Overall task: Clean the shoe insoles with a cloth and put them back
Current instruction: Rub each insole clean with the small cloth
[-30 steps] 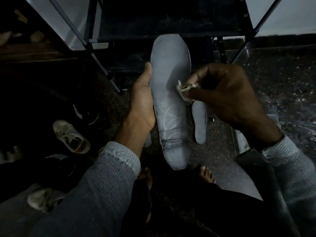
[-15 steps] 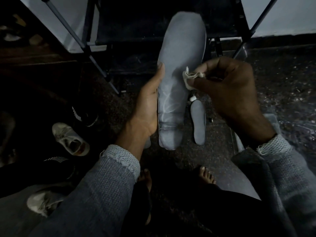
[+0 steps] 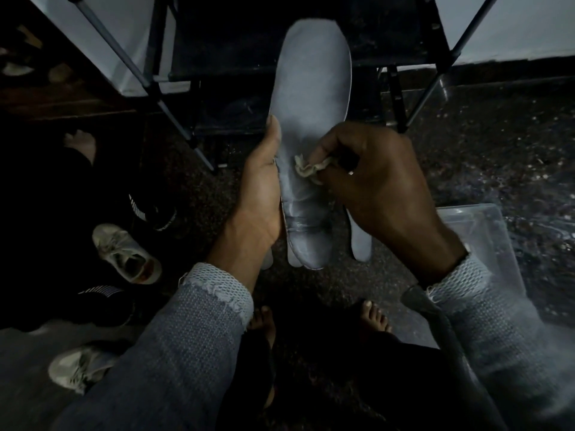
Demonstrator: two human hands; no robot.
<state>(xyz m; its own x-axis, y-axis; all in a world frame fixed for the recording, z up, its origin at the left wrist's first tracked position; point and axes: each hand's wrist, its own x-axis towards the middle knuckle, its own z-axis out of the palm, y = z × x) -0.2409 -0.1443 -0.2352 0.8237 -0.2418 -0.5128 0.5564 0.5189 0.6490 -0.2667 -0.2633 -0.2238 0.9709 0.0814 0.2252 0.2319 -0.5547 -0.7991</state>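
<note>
Holding the grey insole (image 3: 308, 98) along its edge, your left hand (image 3: 259, 194) is gripping it, while your right hand (image 3: 379, 185) is pinching the cloth (image 3: 306, 168) against it.

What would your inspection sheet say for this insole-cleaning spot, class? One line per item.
Surface: dark speckled floor.
Job's things: grey insole held up; cloth pressed on its middle; second insole on the floor behind.
Clutter: white shoes, black shoes, clear tub.
Grippers: left hand grips the insole's edge; right hand pinches the cloth.
Cables: nothing seen.
Surroundings: metal rack, pale wall; dim light.
</note>
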